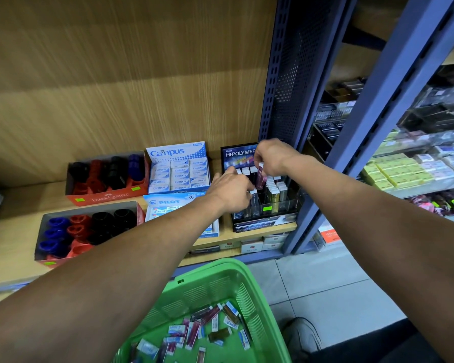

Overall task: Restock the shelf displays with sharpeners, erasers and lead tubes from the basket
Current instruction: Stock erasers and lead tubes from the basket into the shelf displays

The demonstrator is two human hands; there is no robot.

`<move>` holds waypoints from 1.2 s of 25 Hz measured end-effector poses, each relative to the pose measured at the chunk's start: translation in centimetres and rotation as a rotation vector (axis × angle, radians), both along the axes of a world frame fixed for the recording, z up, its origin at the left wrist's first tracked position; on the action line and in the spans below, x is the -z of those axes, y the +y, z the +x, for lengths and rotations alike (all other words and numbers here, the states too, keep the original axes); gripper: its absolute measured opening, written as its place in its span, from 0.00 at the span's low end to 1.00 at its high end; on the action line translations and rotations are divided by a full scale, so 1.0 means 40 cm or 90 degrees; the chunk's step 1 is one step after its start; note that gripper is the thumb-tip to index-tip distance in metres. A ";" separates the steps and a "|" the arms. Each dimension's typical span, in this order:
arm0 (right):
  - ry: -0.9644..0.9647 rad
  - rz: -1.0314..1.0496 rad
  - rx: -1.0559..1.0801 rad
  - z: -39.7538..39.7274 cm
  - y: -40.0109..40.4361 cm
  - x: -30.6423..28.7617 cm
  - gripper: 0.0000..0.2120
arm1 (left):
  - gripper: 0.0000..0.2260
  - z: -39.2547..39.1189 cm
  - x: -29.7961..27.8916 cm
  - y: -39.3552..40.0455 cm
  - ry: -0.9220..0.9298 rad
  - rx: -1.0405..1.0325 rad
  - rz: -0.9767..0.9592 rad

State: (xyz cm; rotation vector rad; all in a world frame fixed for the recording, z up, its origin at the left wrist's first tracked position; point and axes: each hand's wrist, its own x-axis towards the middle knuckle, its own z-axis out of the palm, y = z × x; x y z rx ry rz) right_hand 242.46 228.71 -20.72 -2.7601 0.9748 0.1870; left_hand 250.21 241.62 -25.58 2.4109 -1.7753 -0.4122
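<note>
The black HI-POLYMER lead display (269,205) stands at the right end of the wooden shelf (16,205), with several white-capped lead tubes upright in its slots. My right hand (270,158) pinches a maroon lead tube (260,176) over the back rows. My left hand (231,191) pinches a dark lead tube (254,200) at the display's left side. The green basket (268,305) sits below, holding several loose erasers and lead tubes (194,334).
Two red Faber-Castell sharpener boxes (105,176) (87,231) sit on the shelf's left. Campus eraser box (178,169) and Pilot eraser box (168,208) sit in the middle. A blue metal upright (294,74) borders the display; the neighbouring shelves (404,166) hold boxed stock.
</note>
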 end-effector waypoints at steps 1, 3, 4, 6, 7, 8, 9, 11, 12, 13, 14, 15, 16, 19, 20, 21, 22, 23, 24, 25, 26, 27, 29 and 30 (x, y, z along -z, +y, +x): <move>0.008 -0.006 -0.011 0.005 0.007 -0.003 0.06 | 0.16 -0.001 -0.001 0.000 -0.001 0.001 0.000; 0.021 -0.011 -0.027 0.011 0.017 -0.005 0.06 | 0.16 0.000 0.000 0.000 -0.007 0.002 0.001; 0.028 -0.018 -0.031 0.012 0.018 -0.004 0.06 | 0.16 0.000 0.000 0.000 -0.007 0.002 0.001; 0.047 -0.042 -0.039 0.011 0.020 -0.002 0.07 | 0.16 -0.001 -0.001 0.000 -0.003 -0.001 -0.001; 0.057 -0.057 -0.046 0.011 0.022 0.002 0.07 | 0.16 -0.001 -0.002 0.000 -0.002 -0.002 -0.002; 0.066 -0.072 -0.056 0.012 0.025 0.006 0.07 | 0.16 -0.001 -0.002 0.000 -0.001 -0.002 -0.001; 0.075 -0.085 -0.067 0.014 0.030 0.010 0.07 | 0.16 -0.002 -0.003 -0.001 -0.002 0.000 -0.001; 0.094 -0.090 -0.080 0.016 0.040 0.024 0.08 | 0.14 -0.005 -0.006 0.002 -0.006 0.004 0.001; 0.100 -0.089 -0.081 0.016 0.043 0.034 0.09 | 0.13 -0.006 -0.007 0.003 -0.011 0.006 0.001; 0.103 -0.095 -0.080 0.014 0.043 0.044 0.09 | 0.13 -0.005 -0.007 0.002 -0.014 0.007 0.002; 0.103 -0.098 -0.080 0.012 0.039 0.054 0.09 | 0.13 -0.004 -0.006 0.001 -0.014 0.007 0.003; 0.096 -0.094 -0.082 0.009 0.034 0.062 0.09 | 0.13 -0.003 -0.005 0.001 -0.011 0.005 0.005; 0.082 -0.080 -0.079 0.006 0.028 0.066 0.10 | 0.13 -0.003 -0.004 0.000 -0.009 0.003 0.005; 0.014 -0.011 -0.035 0.000 0.014 0.060 0.13 | 0.13 0.000 0.003 -0.001 -0.007 -0.003 0.001; 0.007 -0.001 -0.027 -0.001 0.013 0.056 0.14 | 0.12 0.000 0.006 -0.001 -0.009 -0.004 -0.005; 0.012 0.004 -0.023 0.000 0.014 0.055 0.15 | 0.12 0.001 0.007 0.000 -0.012 -0.004 -0.013; 0.024 0.003 -0.024 0.000 0.018 0.055 0.15 | 0.12 0.002 0.007 0.001 -0.014 -0.004 -0.021; 0.038 -0.006 -0.030 0.000 0.023 0.054 0.14 | 0.12 0.002 0.006 0.002 -0.015 -0.003 -0.030; 0.051 -0.020 -0.035 -0.001 0.028 0.055 0.13 | 0.13 0.004 0.003 0.004 -0.016 -0.001 -0.043; 0.056 -0.041 -0.037 -0.003 0.034 0.057 0.11 | 0.13 0.004 -0.002 0.008 -0.014 0.000 -0.054; 0.054 -0.064 -0.037 -0.007 0.040 0.059 0.11 | 0.14 0.005 -0.008 0.013 -0.009 -0.001 -0.066; 0.048 -0.090 -0.034 -0.011 0.043 0.062 0.11 | 0.14 0.006 -0.012 0.018 -0.004 -0.006 -0.081; 0.034 -0.127 -0.031 -0.012 0.050 0.067 0.15 | 0.14 0.015 -0.019 0.029 0.008 -0.028 -0.113; 0.036 -0.126 -0.034 -0.011 0.054 0.069 0.16 | 0.14 0.019 -0.021 0.038 0.017 -0.042 -0.122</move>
